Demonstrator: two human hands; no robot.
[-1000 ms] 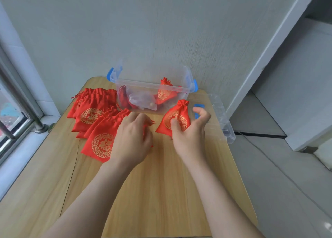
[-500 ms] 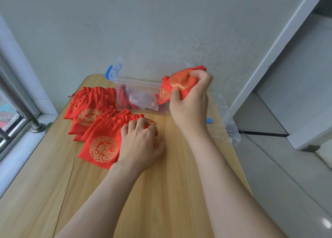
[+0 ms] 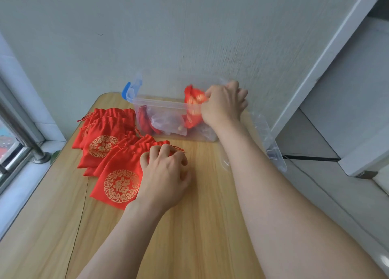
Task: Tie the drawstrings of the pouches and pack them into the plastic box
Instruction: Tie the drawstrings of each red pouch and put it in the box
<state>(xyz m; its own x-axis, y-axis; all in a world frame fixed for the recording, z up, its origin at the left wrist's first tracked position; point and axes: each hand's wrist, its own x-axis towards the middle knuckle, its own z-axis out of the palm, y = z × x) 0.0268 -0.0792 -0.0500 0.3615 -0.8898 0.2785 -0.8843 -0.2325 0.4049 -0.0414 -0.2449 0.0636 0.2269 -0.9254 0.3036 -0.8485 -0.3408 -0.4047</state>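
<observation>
With the right hand (image 3: 224,103), clutching a red pouch (image 3: 194,97) in curled fingers and holding it at the open top of the clear plastic box (image 3: 160,107), its lower part dipping behind the near rim. With the left hand (image 3: 166,173), pressing curled fingertips onto the gathered mouth of the nearest flat pouch (image 3: 120,184) and gripping the cloth there against the wooden table (image 3: 200,236). Working beside the pile of other pouches (image 3: 105,129), overlapped beyond and to the left of the left hand, gold emblems facing up. Showing, through the box wall below and left of the right hand, more red cloth and clear plastic bags (image 3: 166,120). Stretching the right forearm alongside the box's clear lid (image 3: 270,139), just to its right.
</observation>
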